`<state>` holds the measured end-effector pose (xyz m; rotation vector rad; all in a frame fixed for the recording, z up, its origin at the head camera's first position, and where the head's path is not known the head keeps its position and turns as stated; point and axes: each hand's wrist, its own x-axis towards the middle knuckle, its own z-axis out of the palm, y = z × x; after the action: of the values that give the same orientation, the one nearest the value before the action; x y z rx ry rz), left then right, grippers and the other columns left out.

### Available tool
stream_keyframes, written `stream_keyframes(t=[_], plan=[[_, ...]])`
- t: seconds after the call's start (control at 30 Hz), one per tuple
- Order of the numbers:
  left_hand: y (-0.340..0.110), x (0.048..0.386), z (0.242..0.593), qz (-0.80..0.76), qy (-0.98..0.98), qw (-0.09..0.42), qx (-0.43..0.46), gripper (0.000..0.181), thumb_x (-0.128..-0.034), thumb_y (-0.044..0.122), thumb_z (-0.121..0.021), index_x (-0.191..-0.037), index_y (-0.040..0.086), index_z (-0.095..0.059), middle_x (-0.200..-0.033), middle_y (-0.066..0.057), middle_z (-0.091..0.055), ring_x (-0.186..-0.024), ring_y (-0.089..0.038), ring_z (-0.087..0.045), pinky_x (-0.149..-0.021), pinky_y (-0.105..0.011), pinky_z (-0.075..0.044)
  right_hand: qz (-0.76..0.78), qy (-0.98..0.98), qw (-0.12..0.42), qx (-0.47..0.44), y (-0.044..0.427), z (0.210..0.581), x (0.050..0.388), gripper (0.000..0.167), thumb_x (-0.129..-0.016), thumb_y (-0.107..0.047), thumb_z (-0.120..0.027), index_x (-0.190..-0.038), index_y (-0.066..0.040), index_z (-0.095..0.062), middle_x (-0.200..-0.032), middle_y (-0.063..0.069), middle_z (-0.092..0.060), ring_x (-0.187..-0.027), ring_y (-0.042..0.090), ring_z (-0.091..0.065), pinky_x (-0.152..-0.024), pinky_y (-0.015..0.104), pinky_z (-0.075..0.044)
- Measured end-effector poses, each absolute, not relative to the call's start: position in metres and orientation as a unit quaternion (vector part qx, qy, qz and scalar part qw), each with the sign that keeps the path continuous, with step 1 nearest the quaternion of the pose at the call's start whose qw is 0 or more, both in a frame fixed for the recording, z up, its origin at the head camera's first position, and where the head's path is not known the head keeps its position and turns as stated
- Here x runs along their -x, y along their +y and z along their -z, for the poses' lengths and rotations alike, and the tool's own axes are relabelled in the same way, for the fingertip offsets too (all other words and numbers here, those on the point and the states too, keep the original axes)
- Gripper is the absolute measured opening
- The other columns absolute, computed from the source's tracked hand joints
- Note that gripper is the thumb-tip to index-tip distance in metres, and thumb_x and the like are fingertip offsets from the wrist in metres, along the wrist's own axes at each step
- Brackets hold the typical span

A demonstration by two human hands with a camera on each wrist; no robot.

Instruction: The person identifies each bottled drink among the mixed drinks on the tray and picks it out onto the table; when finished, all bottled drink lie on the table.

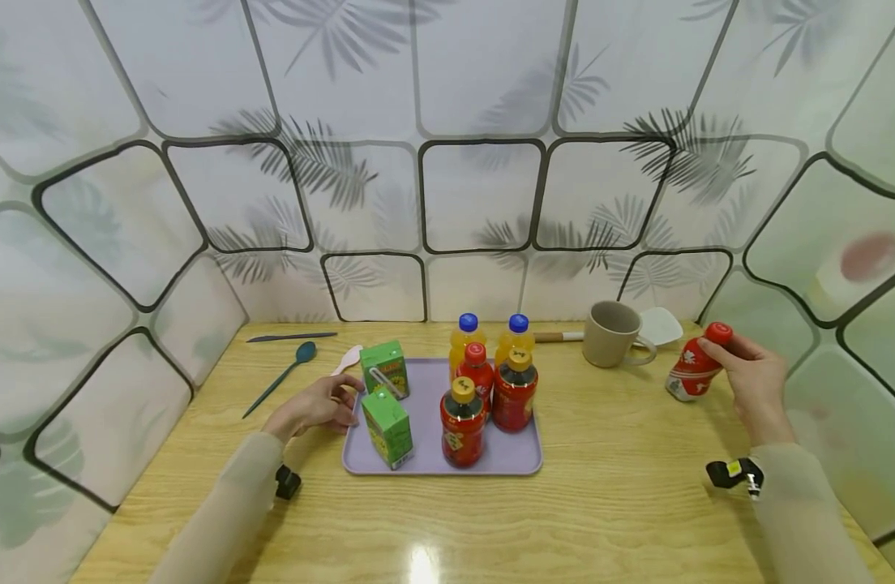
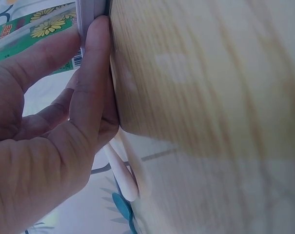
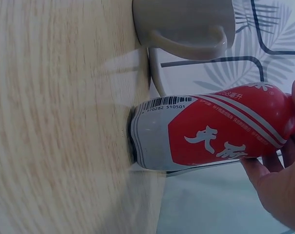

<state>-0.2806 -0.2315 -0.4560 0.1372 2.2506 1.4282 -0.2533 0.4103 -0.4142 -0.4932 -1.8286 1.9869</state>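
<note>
At the left edge of the lilac tray, my left hand pinches the rim with bent fingers; the left wrist view shows thumb and fingertip against the tray's side. Far right, my right hand grips a red-and-white bottle near its red cap. The bottle leans, its base at the tabletop. Two green juice boxes stand on the tray's left half, the rear one with a straw. On its right half are dark red bottles with gold caps, a red-capped bottle and two orange drinks with blue caps.
A beige mug stands back right, beside a white spatula head and a brown-and-white handle. On the left lie a teal spoon, a dark blue knife and a pink utensil. Patterned walls enclose the wooden table.
</note>
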Motion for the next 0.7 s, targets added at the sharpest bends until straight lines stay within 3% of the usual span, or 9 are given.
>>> stream_keyframes(t=[0.13,0.37,0.7], plan=[[-0.2318,0.2809,0.4552,-0.52,0.82,0.233,-0.051,0.052,-0.0814,-0.009,-0.067,-0.13,-0.002,-0.048,-0.095,-0.013,-0.049,-0.077,-0.019,-0.055,-0.064,-0.03,-0.059,-0.712,-0.649,0.2,0.179,0.4108,0.4138,0.2563,0.055,-0.075,-0.02,-0.085,-0.127,-0.019,-0.067,-0.087,-0.025,-0.068,-0.097,-0.004,-0.056,-0.094,0.007,-0.043],[-0.2318,0.28,0.4551,-0.524,0.817,0.235,-0.049,0.053,-0.0813,-0.01,-0.067,-0.13,-0.002,-0.048,-0.095,-0.013,-0.049,-0.077,-0.019,-0.055,-0.065,-0.03,-0.059,-0.719,-0.64,0.21,0.171,0.4117,0.4141,0.2613,0.048,-0.074,-0.017,-0.086,-0.12,-0.019,-0.071,-0.083,-0.023,-0.07,-0.089,-0.006,-0.059,-0.072,0.005,-0.044],[-0.2309,0.2767,0.4525,-0.525,0.816,0.238,-0.048,0.052,-0.0831,-0.008,-0.068,-0.131,-0.001,-0.048,-0.097,-0.013,-0.048,-0.078,-0.019,-0.054,-0.065,-0.031,-0.059,-0.709,-0.652,0.212,0.166,0.4146,0.4157,0.2602,0.047,-0.075,-0.017,-0.085,-0.12,-0.019,-0.071,-0.083,-0.024,-0.07,-0.087,-0.007,-0.06,-0.07,0.004,-0.044]])
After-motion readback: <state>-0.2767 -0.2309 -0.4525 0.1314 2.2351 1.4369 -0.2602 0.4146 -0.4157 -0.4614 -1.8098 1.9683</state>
